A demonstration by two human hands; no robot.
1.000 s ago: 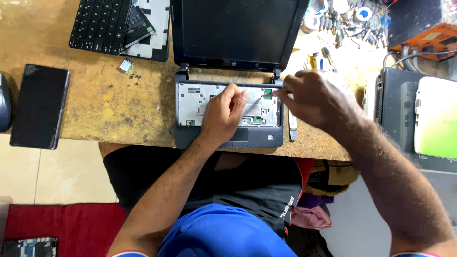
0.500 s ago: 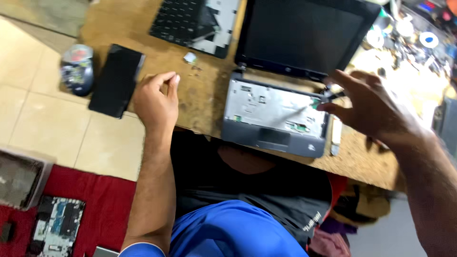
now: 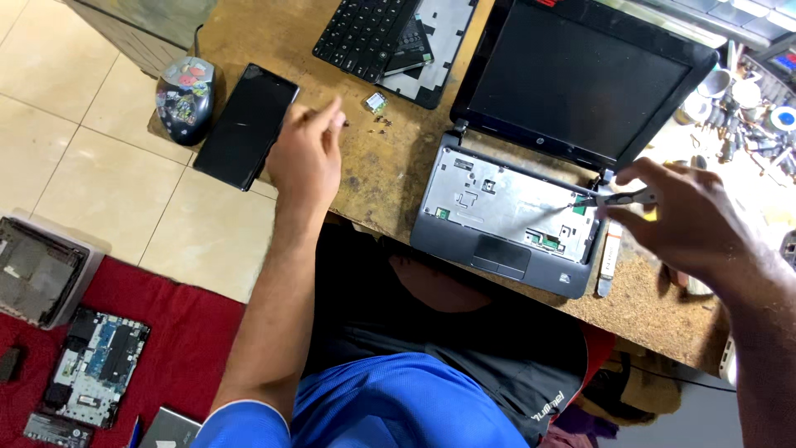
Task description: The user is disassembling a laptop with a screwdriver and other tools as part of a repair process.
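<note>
One small open laptop [image 3: 506,207] on the wooden desk [image 3: 390,174] with its keys taken off, right hand [image 3: 688,220] fingers closed on one screwdriver [image 3: 618,197] at its corner, left hand [image 3: 307,153] fingertips pinched together over a few tiny screws [image 3: 383,121], one loose keyboard [image 3: 365,33], one black phone [image 3: 245,126], one mouse [image 3: 186,98].

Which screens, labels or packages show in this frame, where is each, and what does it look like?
Laptop screen: hinged up behind the stripped laptop base, dark, black bezel.
Black slab: flat at the bench's left edge beside the left hand, glossy, dark; possibly a phone or tablet.
Stickers on the mouse: far left edge, red and pale patches on grey.
No packages seen.
</note>
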